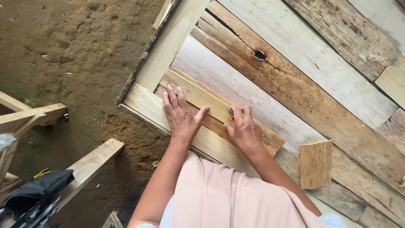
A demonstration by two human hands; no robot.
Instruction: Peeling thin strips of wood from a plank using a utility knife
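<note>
**Two hands on a thin wood strip**

A thin wood strip [219,113] lay slanted near the middle of the frame, on top of a big panel of old boards [312,84]. The strip ran from the upper left down to the lower right.

The left hand [180,114] lay flat on the strip, with its fingers spread wide and pressing down. It held nothing. The right hand [244,128] rested on the strip just beside it, with its fingers curled around a small red pencil [231,115]. The pencil's tip touched the strip between the two hands.

The boards in the panel were pale and brown, and one had a dark knot hole [260,55] in the upper middle of the frame. A pale frame board [168,42] ran along the panel's left edge. A short piece of wood [315,164] lay on the panel at the lower right.

The dirt floor [71,55] filled the left side of the frame. A loose plank [90,164] lay at the lower left, and a black bag [38,190] sat in the bottom left corner.
</note>
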